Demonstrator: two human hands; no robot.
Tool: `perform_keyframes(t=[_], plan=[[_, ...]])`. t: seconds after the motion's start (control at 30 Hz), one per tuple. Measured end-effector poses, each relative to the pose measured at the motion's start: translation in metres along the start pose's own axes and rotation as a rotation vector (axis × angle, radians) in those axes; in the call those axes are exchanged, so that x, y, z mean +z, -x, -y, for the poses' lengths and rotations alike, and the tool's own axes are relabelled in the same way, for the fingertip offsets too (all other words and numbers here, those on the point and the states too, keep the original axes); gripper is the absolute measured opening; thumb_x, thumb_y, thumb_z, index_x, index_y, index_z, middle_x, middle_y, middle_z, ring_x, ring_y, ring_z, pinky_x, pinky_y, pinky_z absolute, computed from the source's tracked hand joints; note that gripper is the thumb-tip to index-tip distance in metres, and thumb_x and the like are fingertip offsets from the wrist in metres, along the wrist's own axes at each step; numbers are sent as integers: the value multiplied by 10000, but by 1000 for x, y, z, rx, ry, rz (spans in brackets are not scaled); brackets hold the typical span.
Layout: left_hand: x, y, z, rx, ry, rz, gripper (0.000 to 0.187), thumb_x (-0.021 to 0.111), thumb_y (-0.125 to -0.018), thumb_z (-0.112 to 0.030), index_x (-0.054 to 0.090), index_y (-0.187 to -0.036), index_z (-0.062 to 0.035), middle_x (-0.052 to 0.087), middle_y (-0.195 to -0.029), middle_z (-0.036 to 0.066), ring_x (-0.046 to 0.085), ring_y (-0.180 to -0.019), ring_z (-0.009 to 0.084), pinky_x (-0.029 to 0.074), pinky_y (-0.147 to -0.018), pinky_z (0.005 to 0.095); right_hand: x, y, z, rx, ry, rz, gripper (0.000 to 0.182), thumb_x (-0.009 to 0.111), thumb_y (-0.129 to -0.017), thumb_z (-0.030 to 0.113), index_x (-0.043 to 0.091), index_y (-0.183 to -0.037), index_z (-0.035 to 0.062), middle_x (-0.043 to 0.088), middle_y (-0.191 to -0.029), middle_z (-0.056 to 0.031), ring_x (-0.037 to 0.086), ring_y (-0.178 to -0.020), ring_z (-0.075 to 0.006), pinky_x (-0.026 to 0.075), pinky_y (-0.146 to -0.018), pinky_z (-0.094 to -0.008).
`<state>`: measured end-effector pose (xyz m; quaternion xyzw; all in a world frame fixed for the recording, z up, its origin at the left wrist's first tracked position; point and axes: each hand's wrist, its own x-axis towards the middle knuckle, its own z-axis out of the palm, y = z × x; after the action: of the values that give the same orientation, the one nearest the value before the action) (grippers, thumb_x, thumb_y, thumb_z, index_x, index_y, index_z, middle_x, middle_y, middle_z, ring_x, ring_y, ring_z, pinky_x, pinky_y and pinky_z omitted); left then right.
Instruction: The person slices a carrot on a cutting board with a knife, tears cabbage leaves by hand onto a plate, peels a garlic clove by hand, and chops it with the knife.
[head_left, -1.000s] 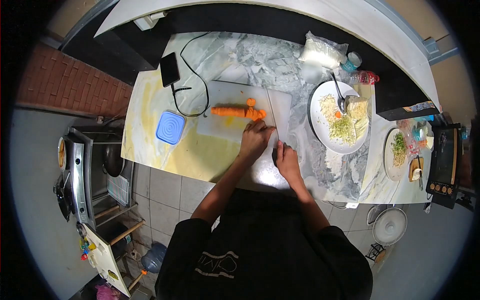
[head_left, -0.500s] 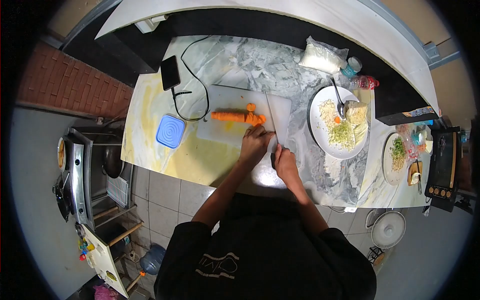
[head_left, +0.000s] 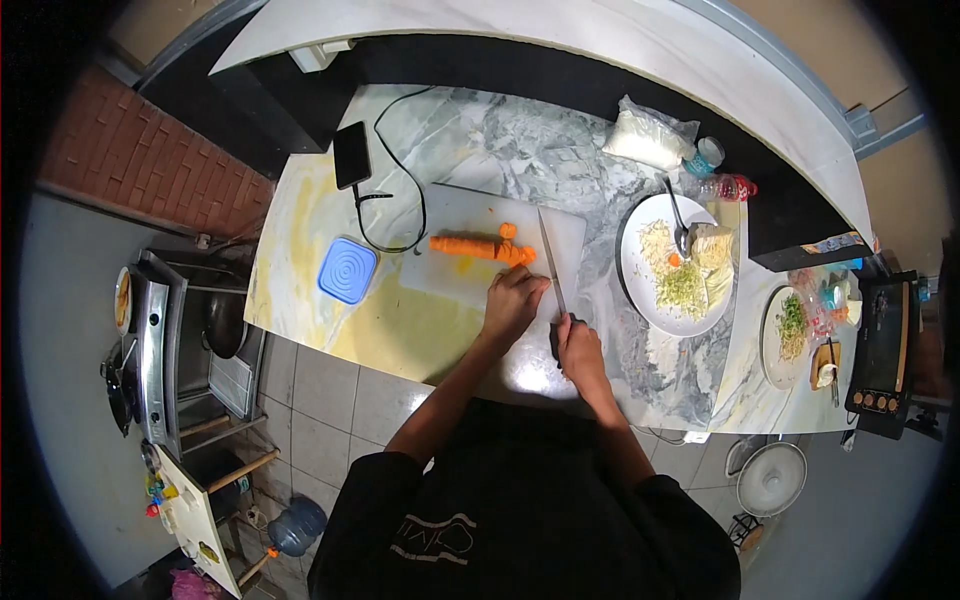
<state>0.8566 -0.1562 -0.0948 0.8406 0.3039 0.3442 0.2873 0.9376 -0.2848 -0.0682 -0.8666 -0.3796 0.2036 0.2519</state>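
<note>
In the head view, my right hand point(head_left: 582, 352) grips the dark handle of a long kitchen knife point(head_left: 550, 250), its blade pointing away from me over the right part of the white cutting board point(head_left: 420, 275). My left hand point(head_left: 512, 302) is closed just left of the blade, thumb and fingertips pinched at the blade's side; what they hold, if anything, is too small to make out. Beyond the left hand lies a peeled carrot point(head_left: 464, 246) on the board. Several cut carrot pieces point(head_left: 516, 254) sit at its right end, and a carrot slice point(head_left: 508, 230) lies just above them.
Right of the board stands a white plate point(head_left: 640, 295) with shredded cabbage, a cabbage chunk and a spoon. A blue lidded box point(head_left: 348, 271), a phone point(head_left: 352, 155) and its black cable are on the left. A bag of white powder point(head_left: 650, 138) rests at the back.
The camera view has shifted, so the counter appears slightly lower. My right hand and the knife have drawn a little toward me. My left hand remains pinched beside the blade.
</note>
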Motion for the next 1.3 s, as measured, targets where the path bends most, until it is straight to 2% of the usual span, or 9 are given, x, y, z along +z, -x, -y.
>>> perform_keyframes(t=[0.17, 0.37, 0.67, 1.3], plan=[[-2, 1, 2, 27, 23, 32, 31, 675, -774, -85, 690, -800, -77, 573, -724, 67, 591, -736, 269, 458, -729, 397, -7, -9, 4, -25, 113, 21, 380, 454, -961, 259, 632, -798, -35, 619, -750, -302, 606, -707, -484, 478, -676, -558], [-8, 1, 0, 85, 3, 78, 61, 638, -815, -92, 683, -833, -54, 580, -784, 94, 591, -761, 285, 453, -737, 407, -4, -13, 1, -62, 16, -57, 382, 465, -954, 260, 629, -784, -40, 610, -709, -297, 597, -672, -496, 478, -649, -556], [-7, 3, 3, 65, 30, 100, 111, 630, -809, -74, 699, -894, -56, 578, -792, 95, 593, -781, 287, 446, -736, 409, -6, -6, 6, -18, 54, 32, 384, 446, -958, 266, 611, -800, -43, 620, -758, -303, 606, -714, -494, 478, -674, -563], [-8, 4, 0, 66, -2, 86, 150, 627, -807, -61, 706, -934, -68, 566, -796, 86, 586, -774, 274, 443, -735, 399, -6, -5, 4, -57, 39, 22, 373, 444, -965, 257, 614, -819, -41, 625, -745, -288, 609, -711, -484, 482, -669, -554]])
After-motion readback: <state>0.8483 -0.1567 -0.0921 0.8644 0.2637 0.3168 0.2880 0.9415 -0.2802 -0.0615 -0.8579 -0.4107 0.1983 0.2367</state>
